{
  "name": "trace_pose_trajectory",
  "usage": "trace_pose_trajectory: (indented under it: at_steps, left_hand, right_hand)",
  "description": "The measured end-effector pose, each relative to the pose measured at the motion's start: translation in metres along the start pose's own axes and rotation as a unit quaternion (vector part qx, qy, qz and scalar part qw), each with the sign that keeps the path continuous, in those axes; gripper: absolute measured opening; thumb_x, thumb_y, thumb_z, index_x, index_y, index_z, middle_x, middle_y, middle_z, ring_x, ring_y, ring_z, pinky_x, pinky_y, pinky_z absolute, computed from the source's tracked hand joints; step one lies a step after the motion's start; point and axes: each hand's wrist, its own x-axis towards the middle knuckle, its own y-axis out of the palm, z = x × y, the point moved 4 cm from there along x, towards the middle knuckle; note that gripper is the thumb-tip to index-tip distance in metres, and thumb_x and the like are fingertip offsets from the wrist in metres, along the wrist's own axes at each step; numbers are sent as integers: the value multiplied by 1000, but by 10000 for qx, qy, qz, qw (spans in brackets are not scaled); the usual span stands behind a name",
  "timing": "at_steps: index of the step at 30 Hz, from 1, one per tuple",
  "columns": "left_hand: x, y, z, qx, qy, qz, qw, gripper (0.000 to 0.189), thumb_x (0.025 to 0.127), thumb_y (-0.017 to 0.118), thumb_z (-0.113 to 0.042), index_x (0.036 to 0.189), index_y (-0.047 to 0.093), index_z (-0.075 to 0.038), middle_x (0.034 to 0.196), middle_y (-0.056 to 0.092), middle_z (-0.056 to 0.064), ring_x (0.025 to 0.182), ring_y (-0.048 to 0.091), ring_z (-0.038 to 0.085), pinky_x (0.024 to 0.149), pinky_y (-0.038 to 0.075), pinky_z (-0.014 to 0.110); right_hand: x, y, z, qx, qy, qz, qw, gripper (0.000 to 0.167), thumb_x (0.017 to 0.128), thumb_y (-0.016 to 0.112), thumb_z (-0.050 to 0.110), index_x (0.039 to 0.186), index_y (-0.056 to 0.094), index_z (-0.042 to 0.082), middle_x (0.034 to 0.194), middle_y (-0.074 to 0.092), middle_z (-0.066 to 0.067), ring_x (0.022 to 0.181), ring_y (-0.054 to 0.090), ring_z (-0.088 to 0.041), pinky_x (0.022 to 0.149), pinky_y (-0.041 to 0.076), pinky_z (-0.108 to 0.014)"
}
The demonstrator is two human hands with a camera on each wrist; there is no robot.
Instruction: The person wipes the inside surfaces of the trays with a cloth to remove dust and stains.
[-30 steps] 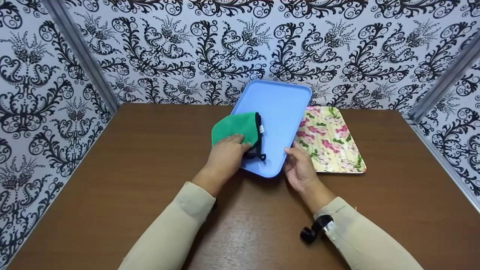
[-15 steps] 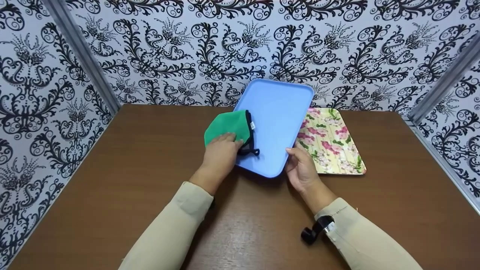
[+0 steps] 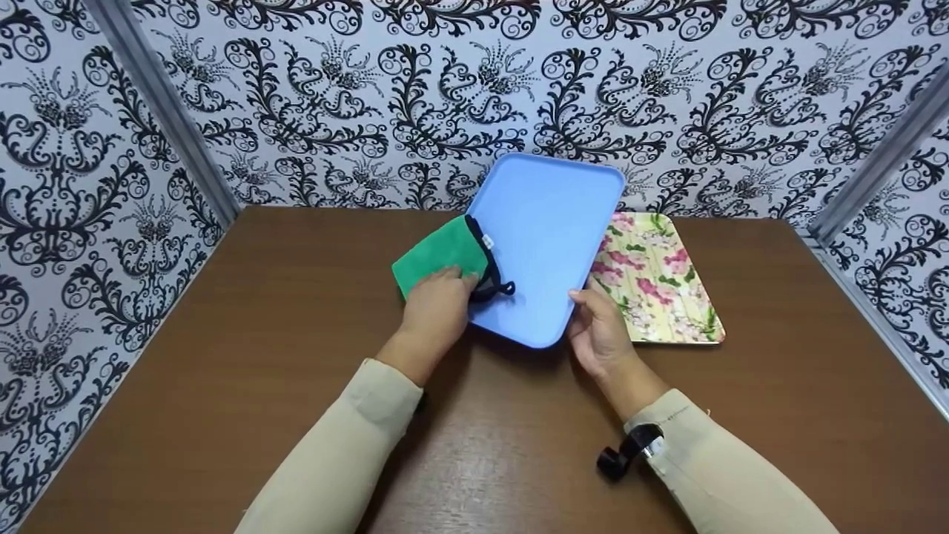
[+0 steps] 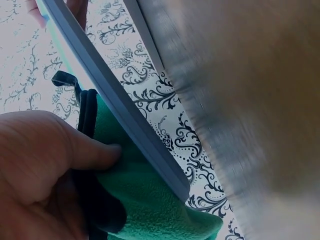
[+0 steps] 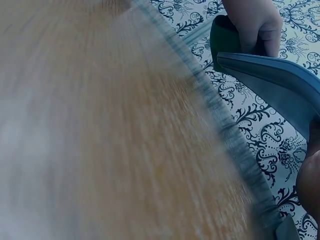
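A light blue tray (image 3: 552, 230) is held tilted above the table, its inner face toward me. My right hand (image 3: 599, 337) grips its lower right edge, thumb on the rim. At the tray's left edge, my left hand (image 3: 437, 308) holds a green cloth (image 3: 441, 252) with black trim, a small white tag and a black loop. In the left wrist view the thumb of the left hand (image 4: 45, 160) pinches the cloth (image 4: 145, 200), which lies against the tray's edge (image 4: 122, 107). The fingers of my right hand behind the tray are hidden in the head view.
A floral tray or board (image 3: 660, 285), cream with pink flowers, lies on the brown table (image 3: 296, 297) to the right, partly behind the blue tray. Patterned wall panels (image 3: 334, 111) stand at the back and sides. A black strap (image 3: 630, 451) hangs at the right wrist.
My left hand has moved the green cloth leftward across the blue tray to its left edge, partly past it. The tray, in my right hand, has shifted slightly right.
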Motion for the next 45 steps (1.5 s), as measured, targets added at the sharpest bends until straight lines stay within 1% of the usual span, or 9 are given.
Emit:
trace_pose_trajectory:
  at_steps: [5,8,12,16,22,30,34,39,45]
  left_hand:
    - [-1,1,-5,-294,-28,-31,9996,44,96,65,-4,139,68,-13,125,72,14,115,70,31,103,56,46]
    - [-1,1,-7,-469,-89,78,9988,45,96,65,-5,141,66,-14,131,72,12,119,69,30,105,56,45]
    - [-3,0,-13,-594,23,124,9982,45,96,62,-3,140,67,-15,134,72,9,122,69,28,106,55,44]
    - [-6,0,-21,-661,251,127,9974,47,96,59,0,138,69,-17,132,73,6,120,70,28,104,56,44]
    - [-13,0,-35,-851,384,334,9951,47,97,58,-1,140,67,-17,136,71,6,122,69,26,106,55,43]
    - [-19,-1,-51,-791,558,527,9939,45,100,57,-4,142,66,-17,139,69,5,127,67,23,109,54,40]
    - [-22,-3,-57,-790,601,534,9936,46,99,57,-4,142,66,-17,138,70,5,126,67,23,108,54,40]
    - [-28,-6,-64,-815,814,402,9925,46,97,56,-2,138,69,-18,130,74,5,115,72,25,100,59,42]
    - [-33,-9,-72,-615,1221,136,9905,45,95,57,1,130,75,-20,127,75,5,113,73,24,98,59,40]
  right_hand:
    - [1,-1,0,-1,-25,-23,10000,36,97,43,-6,118,68,9,106,75,-1,93,72,-11,85,59,-22]
    - [1,0,1,-19,-27,-45,10000,35,97,43,-6,118,68,9,106,75,-1,94,71,-11,86,59,-23]
    - [1,1,2,-88,-28,-83,9999,42,97,43,-5,135,59,4,111,74,0,97,70,-10,88,58,-23]
    - [2,0,1,-158,-55,-125,9998,57,96,43,-5,153,39,-4,114,73,1,99,70,-8,89,59,-22]
    - [3,-3,0,-159,-26,-141,9998,63,97,41,-5,159,30,-3,115,73,2,102,70,-8,90,59,-23]
    - [2,-3,-2,-48,-20,-120,9999,63,97,43,-8,159,31,-4,109,75,0,96,72,-9,88,59,-23]
    - [1,-2,-1,2,-46,-130,9999,57,98,44,-8,154,38,-4,106,76,-1,92,72,-9,84,60,-22]
    - [0,-1,-2,-28,-23,-47,10000,46,99,46,-5,145,47,-4,104,77,-3,90,73,-11,81,60,-21]
    - [3,-1,-4,-133,21,-95,9999,44,102,40,-3,146,44,-4,106,73,-1,93,69,-10,85,57,-21]
